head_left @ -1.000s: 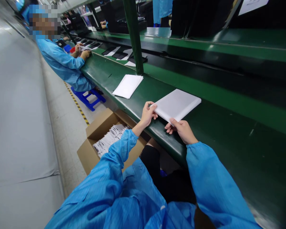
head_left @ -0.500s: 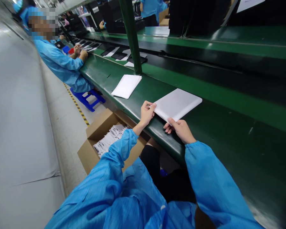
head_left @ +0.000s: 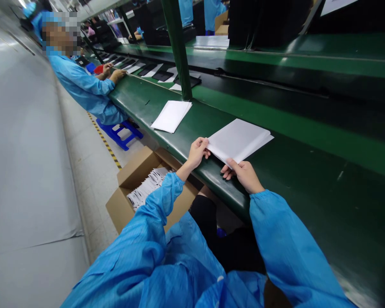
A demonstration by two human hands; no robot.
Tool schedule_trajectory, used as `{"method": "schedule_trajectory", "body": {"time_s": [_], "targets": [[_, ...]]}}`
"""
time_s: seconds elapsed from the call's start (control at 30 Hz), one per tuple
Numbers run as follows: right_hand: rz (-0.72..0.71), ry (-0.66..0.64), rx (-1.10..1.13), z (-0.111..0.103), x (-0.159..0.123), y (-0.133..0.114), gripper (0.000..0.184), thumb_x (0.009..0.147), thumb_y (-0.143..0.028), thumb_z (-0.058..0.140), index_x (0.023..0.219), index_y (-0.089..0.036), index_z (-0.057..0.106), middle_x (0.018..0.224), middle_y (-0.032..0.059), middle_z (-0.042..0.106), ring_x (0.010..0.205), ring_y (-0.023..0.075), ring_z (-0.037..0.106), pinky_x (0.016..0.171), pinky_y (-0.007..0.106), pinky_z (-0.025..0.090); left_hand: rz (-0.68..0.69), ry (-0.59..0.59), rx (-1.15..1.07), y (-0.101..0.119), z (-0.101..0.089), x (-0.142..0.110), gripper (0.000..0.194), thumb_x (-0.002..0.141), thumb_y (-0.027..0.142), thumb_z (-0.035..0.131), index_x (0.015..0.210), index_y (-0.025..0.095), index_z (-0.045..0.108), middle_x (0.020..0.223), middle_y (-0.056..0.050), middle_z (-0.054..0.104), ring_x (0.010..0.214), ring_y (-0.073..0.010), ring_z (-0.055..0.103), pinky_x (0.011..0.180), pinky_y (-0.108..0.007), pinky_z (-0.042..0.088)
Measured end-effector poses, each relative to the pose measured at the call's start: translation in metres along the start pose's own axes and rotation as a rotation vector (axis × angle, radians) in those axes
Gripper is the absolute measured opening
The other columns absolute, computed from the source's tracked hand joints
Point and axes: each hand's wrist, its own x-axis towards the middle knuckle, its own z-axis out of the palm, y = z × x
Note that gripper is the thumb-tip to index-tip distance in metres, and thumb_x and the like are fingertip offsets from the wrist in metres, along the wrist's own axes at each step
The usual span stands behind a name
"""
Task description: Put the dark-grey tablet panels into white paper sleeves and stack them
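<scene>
Leftmost, a co-worker (head_left: 80, 79) sat at the green workbench (head_left: 308, 171); then came an open cardboard box (head_left: 118, 207) and a smaller white paper stack (head_left: 171, 116). The left hand (head_left: 197, 153) pinched the left corner of the white sheets (head_left: 239, 139) atop the workbench, while the right hand (head_left: 244, 174) gripped their near corner, thumb uppermost.

The stack of paper (head_left: 239, 139) is white with a faint grey cast, smooth and plain on top. Its sheets are not quite flush: a lower one shows past the upper along the right side, most at the far right corner. It lies nearly level over the green bench (head_left: 308, 184), close to the bench's front edge, its near side roughly parallel to that edge.
</scene>
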Motion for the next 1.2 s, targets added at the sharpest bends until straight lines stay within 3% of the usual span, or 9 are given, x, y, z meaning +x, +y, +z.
{"method": "schedule_trajectory", "body": {"time_s": [0.37,0.63,0.9,1.2], "targets": [[0.002,0.011,0.049,-0.001,0.001,0.001,0.078,0.069,-0.093,0.071,0.061,-0.015,0.070,0.060,0.0126,0.070,0.050,0.0168,0.065,0.050,0.028,0.056,0.054,-0.073,-0.043,-0.004,-0.003,0.002,0.061,0.078,0.055,0.089,0.078,0.023,0.038,0.053,0.011,0.052,0.041,-0.0056,0.051,0.037,-0.015,0.031],[-0.003,0.016,0.067,0.000,0.001,0.002,0.077,0.069,-0.092,0.071,0.058,-0.016,0.067,0.059,0.0118,0.069,0.050,0.0165,0.063,0.051,0.029,0.057,0.039,-0.043,-0.022,0.000,-0.003,0.000,0.066,0.068,0.060,0.094,0.074,0.022,0.041,0.054,0.007,0.061,0.040,-0.0045,0.052,0.037,-0.015,0.030],[-0.041,0.072,0.117,-0.002,0.004,0.010,0.088,0.075,-0.102,0.048,0.068,-0.016,0.068,0.066,0.0143,0.071,0.052,0.0180,0.066,0.046,0.028,0.055,0.004,-0.041,-0.015,0.001,-0.003,0.000,0.065,0.069,0.057,0.094,0.073,0.021,0.041,0.055,0.006,0.063,0.039,-0.0041,0.053,0.038,-0.014,0.029],[-0.028,0.117,0.142,-0.001,0.005,0.010,0.080,0.072,-0.096,0.063,0.067,-0.017,0.067,0.063,0.0124,0.070,0.051,0.0174,0.065,0.045,0.028,0.055,0.024,-0.055,-0.004,-0.002,-0.005,0.002,0.060,0.072,0.052,0.094,0.077,0.021,0.042,0.057,0.006,0.062,0.041,-0.0046,0.053,0.038,-0.014,0.029]]}}
